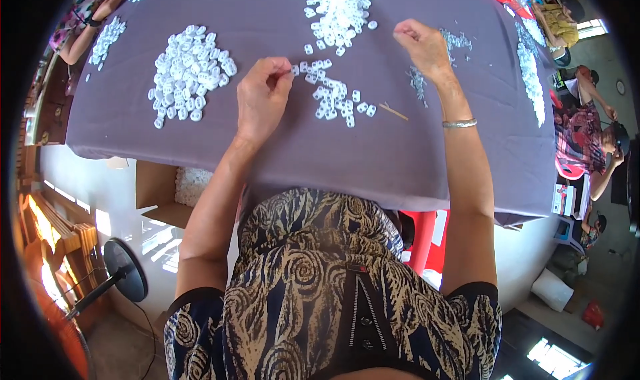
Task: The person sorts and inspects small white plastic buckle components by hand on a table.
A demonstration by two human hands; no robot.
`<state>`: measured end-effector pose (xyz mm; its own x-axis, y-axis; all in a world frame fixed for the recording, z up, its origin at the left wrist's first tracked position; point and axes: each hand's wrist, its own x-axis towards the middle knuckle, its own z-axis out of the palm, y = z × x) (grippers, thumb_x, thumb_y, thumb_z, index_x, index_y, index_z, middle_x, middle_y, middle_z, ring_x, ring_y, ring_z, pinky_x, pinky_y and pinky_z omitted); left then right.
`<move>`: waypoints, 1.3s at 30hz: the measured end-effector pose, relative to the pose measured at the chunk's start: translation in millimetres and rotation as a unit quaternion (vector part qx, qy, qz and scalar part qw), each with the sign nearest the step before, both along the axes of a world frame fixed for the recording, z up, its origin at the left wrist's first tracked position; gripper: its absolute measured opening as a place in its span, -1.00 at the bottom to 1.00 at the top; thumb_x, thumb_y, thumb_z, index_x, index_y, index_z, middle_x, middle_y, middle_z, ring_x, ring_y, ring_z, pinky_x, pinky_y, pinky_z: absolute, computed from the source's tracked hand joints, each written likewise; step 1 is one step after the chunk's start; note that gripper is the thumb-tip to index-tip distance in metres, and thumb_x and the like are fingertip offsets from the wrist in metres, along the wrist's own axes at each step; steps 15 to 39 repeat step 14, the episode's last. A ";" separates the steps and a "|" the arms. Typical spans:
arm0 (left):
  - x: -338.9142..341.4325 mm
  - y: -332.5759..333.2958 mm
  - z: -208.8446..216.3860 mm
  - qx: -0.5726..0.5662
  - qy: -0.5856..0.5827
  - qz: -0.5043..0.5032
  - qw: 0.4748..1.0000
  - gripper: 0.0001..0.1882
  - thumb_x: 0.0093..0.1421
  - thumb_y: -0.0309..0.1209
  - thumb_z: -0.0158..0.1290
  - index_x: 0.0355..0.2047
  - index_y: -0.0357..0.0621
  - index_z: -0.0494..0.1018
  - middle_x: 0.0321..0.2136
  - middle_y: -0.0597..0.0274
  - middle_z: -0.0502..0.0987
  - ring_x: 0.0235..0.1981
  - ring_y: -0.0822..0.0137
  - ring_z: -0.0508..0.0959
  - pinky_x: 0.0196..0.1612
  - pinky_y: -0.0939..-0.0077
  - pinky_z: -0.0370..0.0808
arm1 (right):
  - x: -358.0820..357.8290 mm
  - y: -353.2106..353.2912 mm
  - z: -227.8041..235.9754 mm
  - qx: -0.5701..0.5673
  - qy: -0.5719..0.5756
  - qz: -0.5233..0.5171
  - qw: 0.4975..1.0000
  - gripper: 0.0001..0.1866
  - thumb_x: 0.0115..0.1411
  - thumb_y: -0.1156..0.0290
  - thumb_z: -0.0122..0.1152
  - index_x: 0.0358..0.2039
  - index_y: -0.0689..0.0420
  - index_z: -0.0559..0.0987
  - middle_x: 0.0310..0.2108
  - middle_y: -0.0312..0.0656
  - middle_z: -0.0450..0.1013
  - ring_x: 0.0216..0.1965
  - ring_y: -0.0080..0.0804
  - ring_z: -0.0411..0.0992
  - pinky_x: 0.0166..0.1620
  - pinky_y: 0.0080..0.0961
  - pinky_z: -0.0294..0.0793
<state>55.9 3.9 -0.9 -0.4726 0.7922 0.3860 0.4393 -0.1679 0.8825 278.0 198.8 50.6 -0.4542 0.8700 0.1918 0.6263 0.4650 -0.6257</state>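
My left hand (261,97) sat over the grey cloth-covered table (400,160), fingertips pinched shut on one small white plastic piece (294,69) at the near end of a loose scatter of the same white pieces (335,100). That scatter ran from my left fingertips toward the middle of the table. My right hand (421,47) was further out and to the right, fingers curled closed; couldn't tell if anything was in it. A silver bangle (460,123) was on my right wrist. Just beside the scatter, on its right, lay a thin wooden stick (393,111), touching nothing I held. A big heap of white pieces (341,7) lay at the far side, between my two hands. A second, tidier heap (190,70) lay well left of my left hand. Thin clear scraps (419,83) lay under my right forearm. Another person's arm (90,27) reached in at the table's far left corner. A cardboard box (167,193) stood on the floor under the table edge, left of me.
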 end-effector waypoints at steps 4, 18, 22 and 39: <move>7.4 -4.9 0.2 -0.002 0.050 0.014 0.999 -0.87 0.05 -0.63 0.06 -0.35 -0.26 0.46 -0.44 0.12 0.53 -0.45 0.24 0.56 -0.37 0.44 0.47 | 8.3 36.9 -15.6 -0.009 0.047 0.016 0.999 -0.78 0.09 0.32 0.26 -0.28 0.15 0.58 -0.42 -0.33 0.51 -0.37 -0.62 0.43 -0.23 -0.65 0.44; 14.1 -20.8 10.9 -0.120 0.032 0.016 0.992 -0.84 0.04 -0.61 0.07 -0.32 -0.25 0.47 -0.44 0.08 0.50 -0.39 0.17 0.55 -0.33 0.38 0.46 | -89.6 98.6 -22.9 0.220 0.064 0.073 0.971 -0.51 0.00 0.07 0.34 -0.12 0.08 0.53 -0.19 -0.08 0.48 -0.12 -0.34 0.43 -0.04 -0.43 0.40; 14.1 -20.8 10.9 -0.120 0.032 0.016 0.992 -0.84 0.04 -0.61 0.07 -0.32 -0.25 0.47 -0.44 0.08 0.50 -0.39 0.17 0.55 -0.33 0.38 0.46 | -89.6 98.6 -22.9 0.220 0.064 0.073 0.971 -0.51 0.00 0.07 0.34 -0.12 0.08 0.53 -0.19 -0.08 0.48 -0.12 -0.34 0.43 -0.04 -0.43 0.40; 14.1 -20.8 10.9 -0.120 0.032 0.016 0.992 -0.84 0.04 -0.61 0.07 -0.32 -0.25 0.47 -0.44 0.08 0.50 -0.39 0.17 0.55 -0.33 0.38 0.46 | -89.6 98.6 -22.9 0.220 0.064 0.073 0.971 -0.51 0.00 0.07 0.34 -0.12 0.08 0.53 -0.19 -0.08 0.48 -0.12 -0.34 0.43 -0.04 -0.43 0.40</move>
